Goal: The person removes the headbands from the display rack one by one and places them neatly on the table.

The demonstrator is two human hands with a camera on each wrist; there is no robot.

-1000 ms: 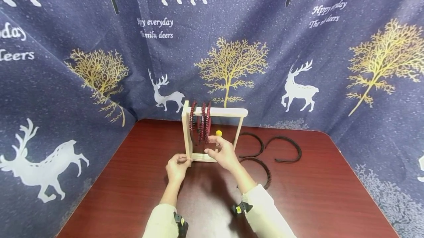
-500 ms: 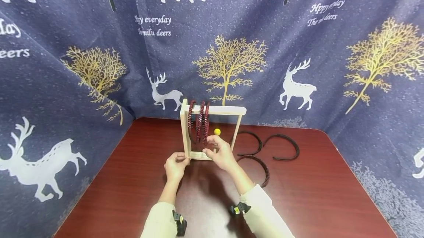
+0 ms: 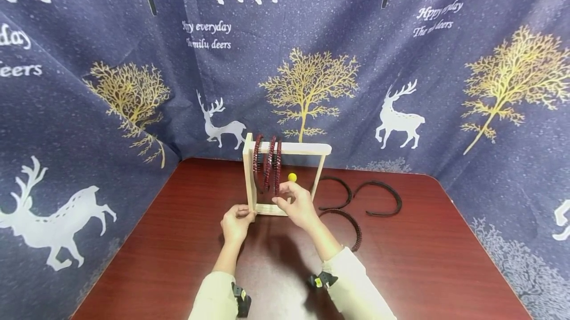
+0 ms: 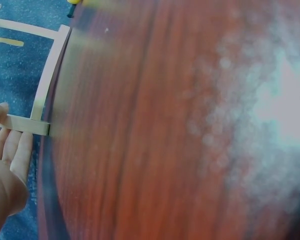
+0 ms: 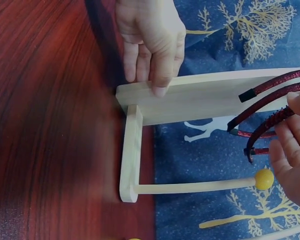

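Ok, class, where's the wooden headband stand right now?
In the head view, the wooden headband stand is toward the back of the table, just left of three loose dark headbands; the left hand grips its lower left corner.

Pale wooden rack [image 3: 250, 176]: upright on bench [image 3: 423, 260], foot of left upright pinched by left fingers [image 5: 162, 72]. Three dark-red shiny headbands [image 3: 278, 166]: hung over top bar [image 3: 307, 149] close to left end, rightmost touched at lower end by right fingers [image 5: 290, 142]. Three darker headbands [image 3: 400, 204]: flat on bench right of rack, two far, one toothed and nearer, partly hidden.
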